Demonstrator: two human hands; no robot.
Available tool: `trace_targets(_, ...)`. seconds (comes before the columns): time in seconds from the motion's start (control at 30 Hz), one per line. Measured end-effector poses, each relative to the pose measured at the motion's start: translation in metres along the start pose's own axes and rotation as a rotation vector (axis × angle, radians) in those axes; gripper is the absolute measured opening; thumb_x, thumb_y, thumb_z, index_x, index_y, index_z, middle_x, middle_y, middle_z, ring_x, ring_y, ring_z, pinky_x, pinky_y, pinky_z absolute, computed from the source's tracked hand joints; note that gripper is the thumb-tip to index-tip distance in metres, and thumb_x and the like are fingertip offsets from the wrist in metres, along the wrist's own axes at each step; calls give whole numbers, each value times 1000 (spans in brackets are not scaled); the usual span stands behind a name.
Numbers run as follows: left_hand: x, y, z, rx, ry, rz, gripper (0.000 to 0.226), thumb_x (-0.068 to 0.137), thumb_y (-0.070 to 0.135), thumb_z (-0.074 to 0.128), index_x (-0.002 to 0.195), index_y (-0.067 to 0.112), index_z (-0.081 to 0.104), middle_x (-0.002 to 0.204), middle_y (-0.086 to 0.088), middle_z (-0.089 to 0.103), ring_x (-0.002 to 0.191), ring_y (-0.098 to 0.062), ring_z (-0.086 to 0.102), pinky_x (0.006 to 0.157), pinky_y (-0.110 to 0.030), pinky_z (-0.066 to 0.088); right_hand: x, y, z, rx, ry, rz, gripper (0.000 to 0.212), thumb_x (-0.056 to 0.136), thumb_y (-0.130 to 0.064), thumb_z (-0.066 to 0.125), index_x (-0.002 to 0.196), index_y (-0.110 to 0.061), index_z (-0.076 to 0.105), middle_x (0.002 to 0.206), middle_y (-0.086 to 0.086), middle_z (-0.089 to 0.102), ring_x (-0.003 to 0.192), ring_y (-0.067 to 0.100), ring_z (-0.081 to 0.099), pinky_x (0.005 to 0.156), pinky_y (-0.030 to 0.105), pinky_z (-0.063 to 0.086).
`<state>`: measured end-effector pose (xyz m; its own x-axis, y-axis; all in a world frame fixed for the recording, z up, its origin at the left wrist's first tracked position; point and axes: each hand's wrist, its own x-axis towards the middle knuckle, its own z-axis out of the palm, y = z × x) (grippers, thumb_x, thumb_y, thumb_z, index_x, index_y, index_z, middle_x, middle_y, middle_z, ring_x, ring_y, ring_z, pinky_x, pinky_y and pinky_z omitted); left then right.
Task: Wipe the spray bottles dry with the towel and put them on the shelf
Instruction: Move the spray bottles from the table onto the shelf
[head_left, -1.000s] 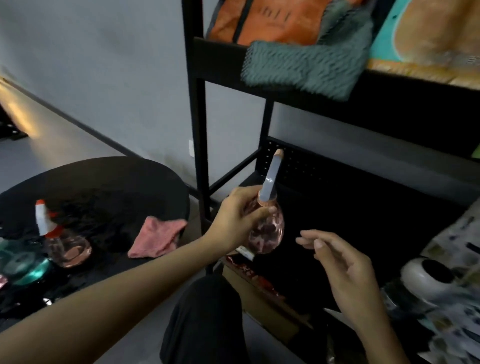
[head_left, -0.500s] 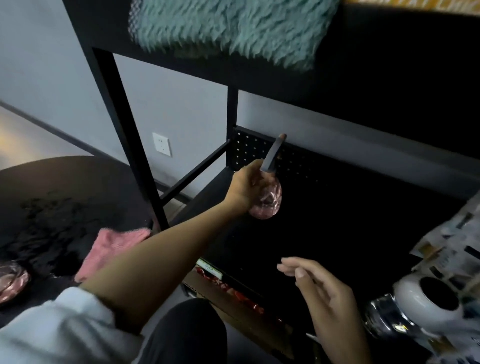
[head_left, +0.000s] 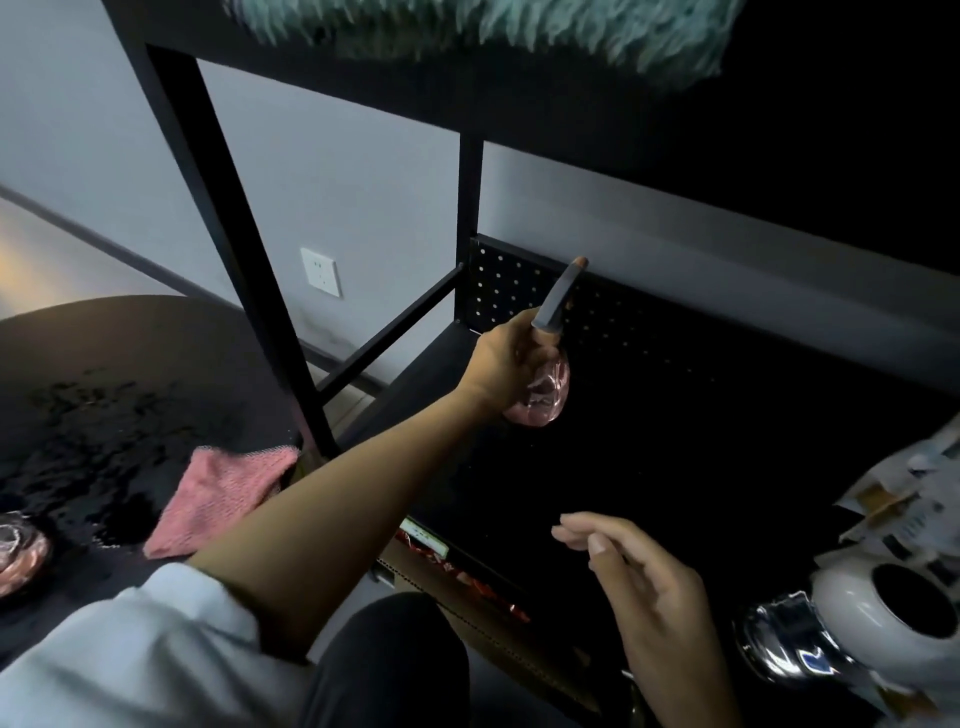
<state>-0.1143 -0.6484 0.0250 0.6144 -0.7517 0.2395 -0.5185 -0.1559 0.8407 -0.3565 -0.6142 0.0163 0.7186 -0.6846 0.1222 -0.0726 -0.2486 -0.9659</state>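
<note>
From the head camera, my left hand (head_left: 506, 364) has carried the spray bottle (head_left: 540, 397) away from my body. A second ago I held it up close beside my right hand; now it sits at the centre of the frame, well in over the dark shelf (head_left: 675, 447) and near the perforated back panel (head_left: 514, 291). My fingers curl round its neck, with the nozzle pointing up and to the right. The board is too dark for me to tell whether the pink base touches it yet. My right hand (head_left: 649, 587), lower right of centre, holds nothing, its fingers loose and slightly spread. I judge this bottle is at the point of being set down. The pink towel (head_left: 223, 499) lies at lower left on the round table (head_left: 130, 353), and a second bottle (head_left: 18, 556) at the far left edge waits its turn.
</note>
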Motion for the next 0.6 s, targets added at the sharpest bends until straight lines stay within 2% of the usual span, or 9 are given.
trace_targets(0.07, -2, -1, -5, -43, -34, -48, 55, 89, 13, 66, 140, 13, 45, 123, -6, 63, 104, -11, 57, 87, -6, 39, 0, -4, 3, 5, -19, -10, 31, 83, -50, 47, 99, -37, 71, 98, -13, 74, 99, 0, 67, 82, 10, 47)
trace_targets(0.13, -12, -6, -13, -108, -24, -121, 61, 88, 21, 68, 143, 17, 41, 134, -3, 57, 118, -16, 56, 103, -26, 43, 0, -9, 6, 9, -29, -21, 27, 87, -41, 50, 97, -31, 73, 97, -12, 75, 99, 2, 68, 82, 10, 47)
trace_targets(0.17, -19, -8, -19, -126, 3, -136, 57, 88, 25, 68, 140, 17, 45, 133, -4, 58, 118, -17, 57, 104, -35, 45, 1, -12, 7, 5, -31, -35, 26, 88, -38, 51, 98, -28, 73, 97, -11, 75, 99, 3, 68, 82, 10, 47)
trace_targets(0.23, -36, -9, -36, -164, 45, -134, 41, 91, 22, 64, 130, 13, 54, 126, -4, 63, 116, -17, 59, 104, -40, 45, 4, -20, 12, -13, -42, -62, 25, 89, -33, 51, 100, -26, 72, 97, -11, 75, 99, 2, 68, 83, 11, 48)
trace_targets(0.3, -57, -8, -58, -182, 63, -114, 27, 94, 12, 58, 120, 10, 60, 120, -6, 66, 110, -17, 62, 102, -36, 46, 8, -29, 22, -29, -60, -85, 24, 90, -28, 50, 99, -28, 72, 98, -12, 74, 99, 1, 67, 84, 12, 48)
trace_targets(0.4, -96, -10, -97, -234, 97, -91, 19, 95, 5, 54, 110, 8, 64, 104, -6, 71, 97, -17, 67, 90, -26, 51, 13, -42, 43, -27, -77, -127, 25, 91, -24, 49, 97, -31, 72, 98, -13, 73, 100, 3, 67, 85, 15, 49)
trace_targets(0.5, -138, -21, -139, -265, 156, -108, 20, 97, 2, 49, 106, 12, 64, 94, -6, 71, 87, -14, 70, 81, -22, 54, 13, -52, 72, -23, -136, -158, 23, 94, -21, 50, 99, -26, 71, 98, -14, 73, 101, 3, 66, 84, 15, 49)
trace_targets(0.6, -176, -41, -180, -239, 215, -197, 26, 97, -3, 44, 100, 13, 65, 88, -4, 71, 70, -5, 69, 67, -16, 50, 10, -62, 107, 3, -224, -165, 24, 98, -8, 52, 97, -21, 72, 98, -11, 73, 99, 2, 66, 81, 12, 48)
